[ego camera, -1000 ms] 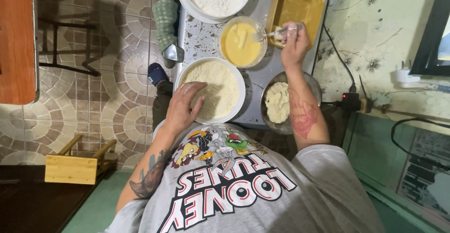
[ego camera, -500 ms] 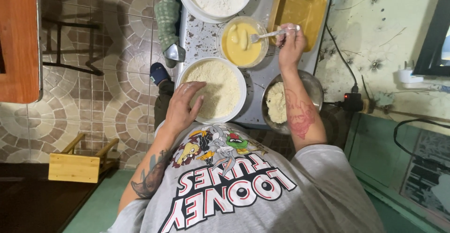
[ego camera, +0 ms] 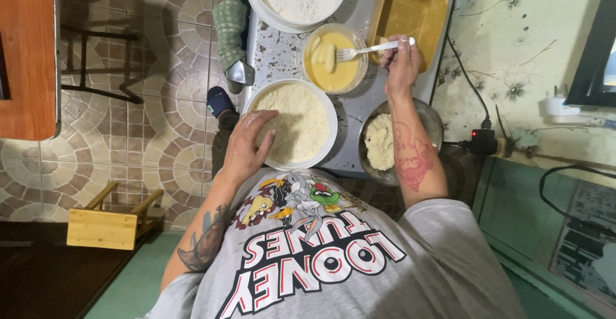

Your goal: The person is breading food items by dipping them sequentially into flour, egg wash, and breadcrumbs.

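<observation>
yellow batter bowl (ego camera: 332, 59): right hand (ego camera: 402, 62) gripping fork (ego camera: 372, 49), now lowered to a piece; left hand (ego camera: 249, 142) open on crumbs (ego camera: 298, 123).

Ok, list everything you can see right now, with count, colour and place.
Crumb bowl: one, white, nearest the body.
Batter bowl: one, clear, yellow liquid with pale pieces, centre.
Flour bowl: one, white, far end.
Tray: one, yellow, far right.
Metal bowl: one, silver, pale food inside, under the right forearm.
Table: one, grey, speckled.
Cloth: one, green, table's left edge.
Stool: one, wooden, on the floor.
Fork: one, silver, over the batter.
Left hand: on the crumbs.
Right hand: holding the fork.
</observation>
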